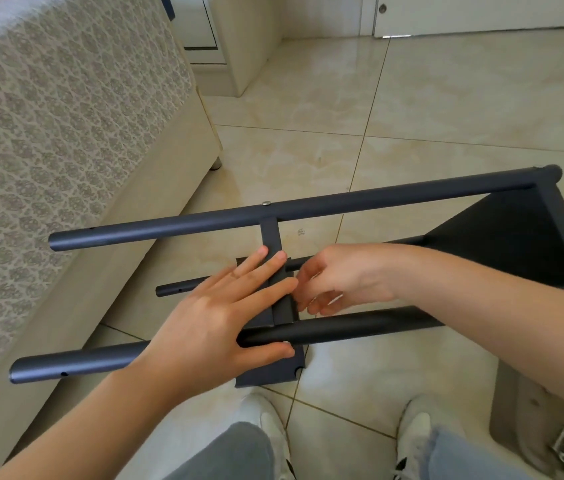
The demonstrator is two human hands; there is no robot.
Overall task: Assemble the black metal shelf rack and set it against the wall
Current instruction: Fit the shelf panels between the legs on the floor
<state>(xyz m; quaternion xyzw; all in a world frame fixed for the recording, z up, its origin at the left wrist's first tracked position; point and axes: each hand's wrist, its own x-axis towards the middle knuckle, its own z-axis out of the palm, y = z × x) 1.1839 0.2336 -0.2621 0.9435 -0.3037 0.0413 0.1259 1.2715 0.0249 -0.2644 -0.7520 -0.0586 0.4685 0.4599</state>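
Seating the middle panel (282,301) square between the poles looks like the step in hand; the shelf rack (308,206) lies on its side over the tiled floor (446,109). The left hand (214,317) presses the panel, fingers straight and spread, thumb under the near pole (360,323); the right hand (339,275) curls at the panel edge, cannot tell if it pinches anything; best to hold the panel flush and line up the holes before fastening.

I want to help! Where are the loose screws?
Head view, bottom right: the loose screws lie on a grey panel on the floor, beside the right shoe.
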